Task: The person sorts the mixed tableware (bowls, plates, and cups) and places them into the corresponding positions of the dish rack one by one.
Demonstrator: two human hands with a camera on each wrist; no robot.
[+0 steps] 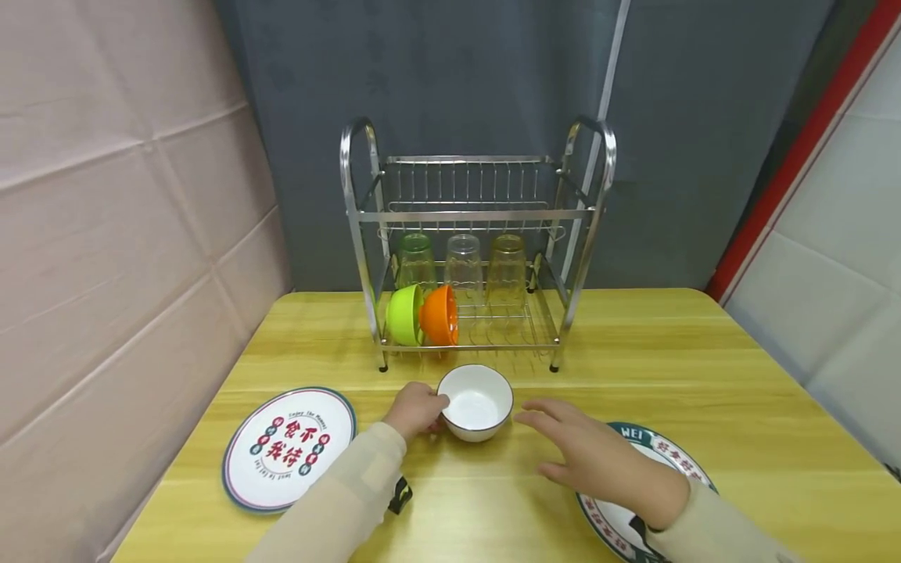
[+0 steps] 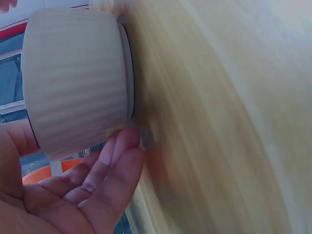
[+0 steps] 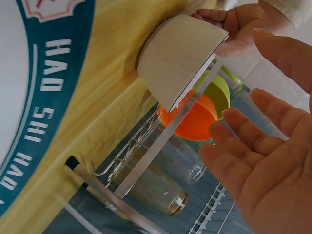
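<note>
A white bowl (image 1: 475, 403) with a dark rim stands upright on the wooden table (image 1: 739, 391), just in front of the dish rack. My left hand (image 1: 428, 408) grips its left side; in the left wrist view the thumb and fingers (image 2: 114, 156) curl round the ribbed bowl wall (image 2: 73, 83). To the right of the bowl my right hand (image 1: 563, 438) hovers open, fingers spread, apart from the bowl. The right wrist view shows that open palm (image 3: 263, 161) facing the bowl (image 3: 175, 58).
A steel two-tier dish rack (image 1: 479, 215) stands behind, holding a green bowl (image 1: 404, 314), an orange bowl (image 1: 439, 315) and three upturned glasses (image 1: 464, 266). A printed plate (image 1: 288, 447) lies front left, another plate (image 1: 676, 463) front right under my right wrist.
</note>
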